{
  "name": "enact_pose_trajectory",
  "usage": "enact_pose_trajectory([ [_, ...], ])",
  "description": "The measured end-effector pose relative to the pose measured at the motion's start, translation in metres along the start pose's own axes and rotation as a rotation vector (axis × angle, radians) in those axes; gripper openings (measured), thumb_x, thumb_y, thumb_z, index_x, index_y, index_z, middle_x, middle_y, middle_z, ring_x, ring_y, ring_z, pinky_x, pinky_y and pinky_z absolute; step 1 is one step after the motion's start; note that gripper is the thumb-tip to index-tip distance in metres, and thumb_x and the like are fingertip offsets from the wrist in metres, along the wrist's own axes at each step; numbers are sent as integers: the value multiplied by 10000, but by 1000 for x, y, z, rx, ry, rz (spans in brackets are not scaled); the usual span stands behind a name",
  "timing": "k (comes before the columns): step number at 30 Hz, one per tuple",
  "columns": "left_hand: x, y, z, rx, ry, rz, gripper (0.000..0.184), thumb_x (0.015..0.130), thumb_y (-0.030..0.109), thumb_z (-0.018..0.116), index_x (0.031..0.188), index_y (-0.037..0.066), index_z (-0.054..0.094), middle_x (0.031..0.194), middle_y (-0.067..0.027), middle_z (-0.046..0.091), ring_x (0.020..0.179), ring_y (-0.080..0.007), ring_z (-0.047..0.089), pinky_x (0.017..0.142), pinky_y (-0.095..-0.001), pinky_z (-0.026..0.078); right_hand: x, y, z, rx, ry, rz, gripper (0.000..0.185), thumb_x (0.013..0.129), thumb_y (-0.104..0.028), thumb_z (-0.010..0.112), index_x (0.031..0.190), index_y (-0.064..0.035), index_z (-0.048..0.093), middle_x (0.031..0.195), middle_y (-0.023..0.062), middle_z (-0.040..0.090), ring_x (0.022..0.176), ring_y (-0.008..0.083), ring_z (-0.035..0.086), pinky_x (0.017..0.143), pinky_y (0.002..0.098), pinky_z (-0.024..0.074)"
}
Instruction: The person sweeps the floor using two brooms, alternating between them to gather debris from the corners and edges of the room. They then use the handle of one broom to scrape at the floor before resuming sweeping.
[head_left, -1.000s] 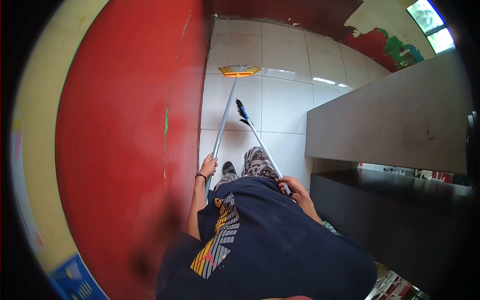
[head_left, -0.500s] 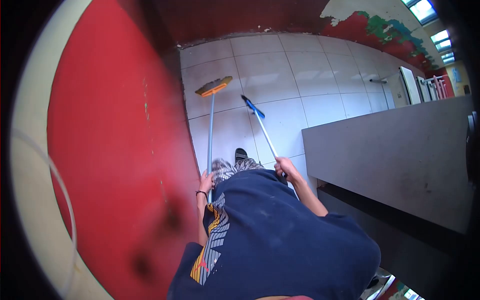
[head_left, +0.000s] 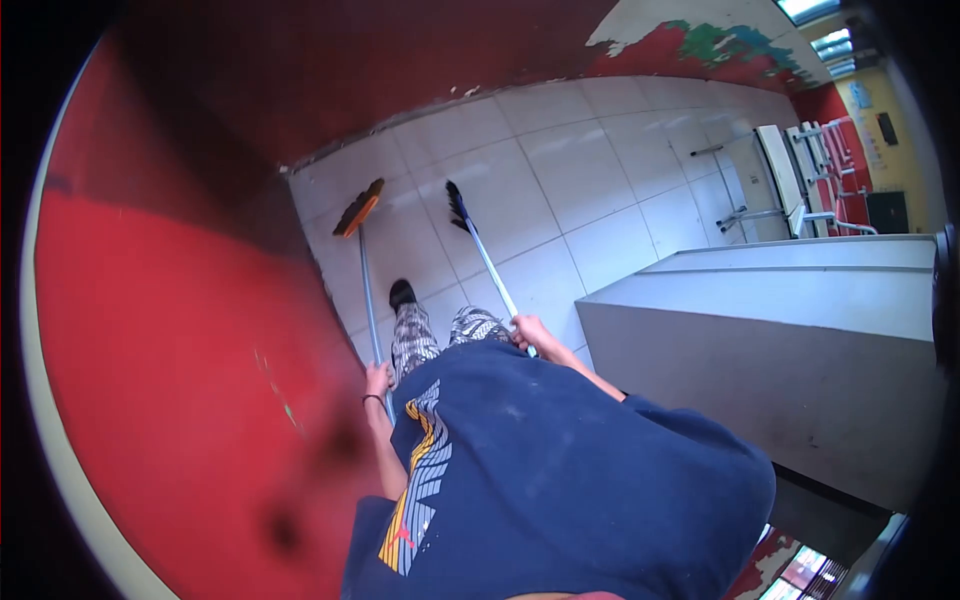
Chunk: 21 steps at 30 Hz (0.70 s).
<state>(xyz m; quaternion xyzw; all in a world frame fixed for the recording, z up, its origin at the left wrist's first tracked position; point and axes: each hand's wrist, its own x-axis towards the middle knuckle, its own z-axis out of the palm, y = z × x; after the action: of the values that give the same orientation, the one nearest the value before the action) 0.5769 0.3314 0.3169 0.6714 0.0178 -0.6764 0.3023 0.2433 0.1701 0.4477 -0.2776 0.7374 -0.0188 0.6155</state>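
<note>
My left hand (head_left: pixel 378 379), with a dark band at the wrist, is closed round the grey handle of an orange broom (head_left: pixel 367 285). The broom's head, orange with dark-tipped bristles, is over the tiled floor near the wall corner. My right hand (head_left: pixel 530 333) is wrapped round the pale handle of a blue broom (head_left: pixel 490 268), whose dark bristles are to the right of the orange head. The two brooms are apart. Below them show my patterned trousers and one dark shoe (head_left: pixel 402 292).
A red wall (head_left: pixel 180 350) runs along the left, and a dark red wall (head_left: pixel 420 50) with peeling paint crosses the far side. A large grey cabinet (head_left: pixel 750 370) stands close on the right. Beyond it are white tables or chairs (head_left: pixel 780 180) with metal legs.
The view has turned to the right, bringing the white furniture and the cabinet's top into sight. Both brooms remain held, and the orange broom's head has tilted and sits further left in view.
</note>
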Motion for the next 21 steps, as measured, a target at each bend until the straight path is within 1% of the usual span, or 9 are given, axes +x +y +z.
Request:
enact_pose_trajectory([
  [2,13,59,2,49,16,-5,198,850,202,503,942,104,357,581,-8,385,399,-102,398,322,-264,331,5,-30,-8,62,20,36,279,862,-197,464,873,66,555,624,67,512,449,125,452,360,238,361],
  [3,21,38,-23,37,42,-6,185,849,197,497,932,109,358,586,-9,384,398,-103,397,322,-262,330,7,-11,9,10,72,8,277,853,-194,479,855,72,558,609,70,515,438,129,451,360,249,367],
  [7,42,143,-1,197,73,-4,184,847,194,496,947,107,368,576,-13,391,397,-109,404,318,-266,331,32,-52,-53,15,223,-19,288,838,-205,521,848,81,559,585,78,530,425,145,480,343,293,392],
  [9,59,174,18,371,112,104,166,853,180,489,960,101,389,553,-16,397,395,-111,413,315,-274,334,54,-77,-90,-13,297,-45,296,836,-212,525,847,82,554,578,84,537,420,158,499,343,306,405],
  [11,70,180,21,371,114,100,159,855,175,487,964,99,399,543,-14,396,392,-113,415,317,-274,336,81,-104,-113,-109,369,-51,330,846,-212,525,980,90,534,571,62,517,407,132,483,315,286,389],
  [14,92,238,79,355,75,78,128,862,174,486,933,100,410,522,-5,389,384,-117,418,321,-271,341,156,-178,-202,-132,490,-129,309,844,-232,484,827,72,540,559,104,537,418,191,528,349,316,430],
  [16,107,271,129,314,35,80,108,872,191,472,898,107,410,515,-3,390,383,-119,422,325,-267,342,213,-239,-272,-144,551,-185,331,840,-229,474,829,92,556,568,187,573,484,322,592,466,407,485],
  [18,106,293,178,386,-36,35,162,900,242,436,835,94,420,507,-6,393,387,-130,433,349,-270,361,322,-254,-354,-213,681,-279,305,834,-213,465,882,73,561,672,238,600,654,408,604,583,465,490],
  [21,94,338,256,15,-111,-187,149,908,246,419,961,115,465,514,37,335,392,-92,359,362,-243,312,425,-344,-442,-358,811,-334,245,842,-177,450,914,32,556,845,261,602,830,425,580,708,495,471],
])
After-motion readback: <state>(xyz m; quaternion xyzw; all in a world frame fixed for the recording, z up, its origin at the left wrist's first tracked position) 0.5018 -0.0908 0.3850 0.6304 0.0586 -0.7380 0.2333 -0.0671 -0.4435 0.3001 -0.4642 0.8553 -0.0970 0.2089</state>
